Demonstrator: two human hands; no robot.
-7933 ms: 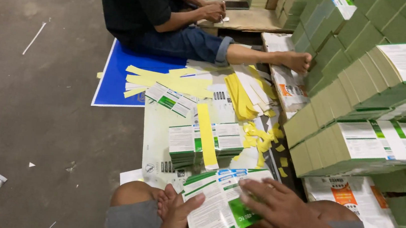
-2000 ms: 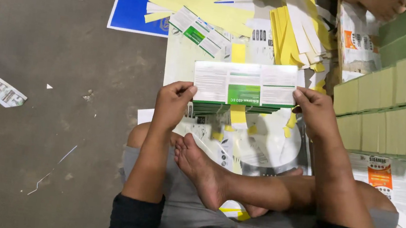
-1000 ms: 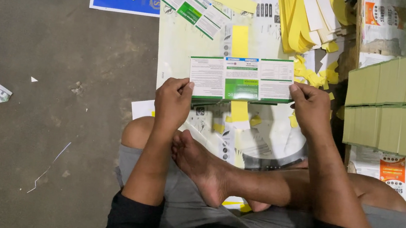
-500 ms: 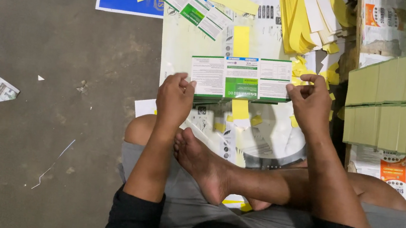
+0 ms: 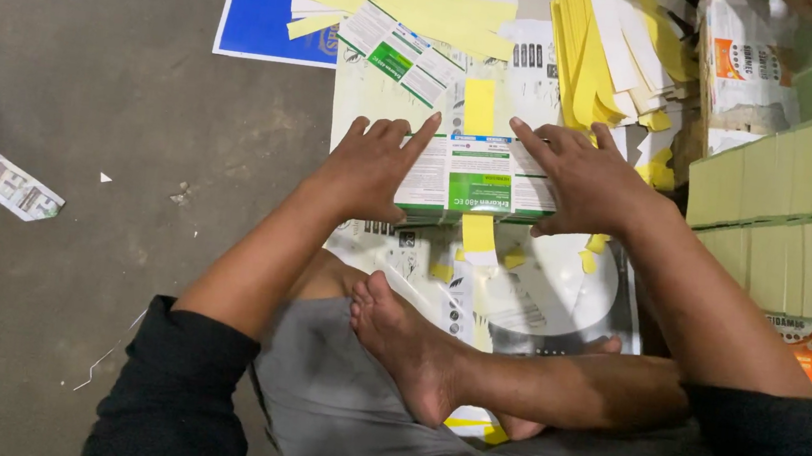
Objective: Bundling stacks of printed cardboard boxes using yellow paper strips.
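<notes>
Head view, seated worker on the floor. The left hand (image 5: 372, 166) and right hand (image 5: 582, 176) press palm-down on the two ends of a flat white-and-green printed carton stack (image 5: 477, 177), fingers spread and extended forward; neither hand pinches anything. The stack's middle panel shows between the hands, with the left index finger along its upper left corner and the right index finger at its upper right corner. A narrow yellow paper strip (image 5: 480, 108) runs under or around the stack, emerging at both its far edge and its near edge. The stack rests on a pale printed sheet (image 5: 529, 301) spread on the grey concrete floor (image 5: 90, 74), just beyond the worker's crossed bare foot (image 5: 404, 343).

Beyond the stack lie another flattened white-and-green carton (image 5: 399, 53), loose yellow strips (image 5: 400, 1) across a blue board (image 5: 263, 7), and a bundle of yellow strips (image 5: 586, 46) near the sheet's far right corner. Along the right edge, rows of olive-green cartons (image 5: 790, 213) stand packed upright side by side. A single printed leaflet (image 5: 8, 183) lies well apart on the floor at left.
</notes>
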